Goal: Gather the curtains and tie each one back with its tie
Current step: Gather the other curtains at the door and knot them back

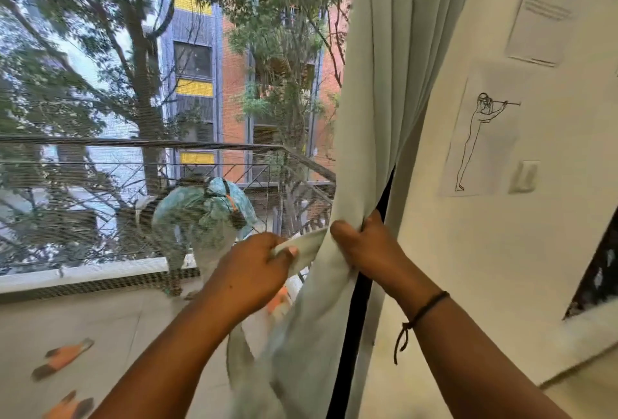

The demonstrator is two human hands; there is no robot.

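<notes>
A pale grey-green curtain (384, 90) hangs at the right side of the window, bunched into folds. My right hand (364, 244) grips the bunched curtain at waist height, thumb in front, fingers wrapped behind. My left hand (257, 264) is just left of it and pinches a flat strip of the same pale cloth, the tie (309, 246), which runs from my fingers to the gathered curtain. A loose length of the tie (239, 351) dangles below my left wrist. The curtain's lower part hangs slack between my forearms.
A mesh screen (100, 218) covers the window, with a balcony railing (167, 144) and a chair draped in teal clothes (204, 207) outside. The white wall (485, 268) on the right carries a line drawing (481, 137), a printed sheet (548, 7) and a switch (523, 177).
</notes>
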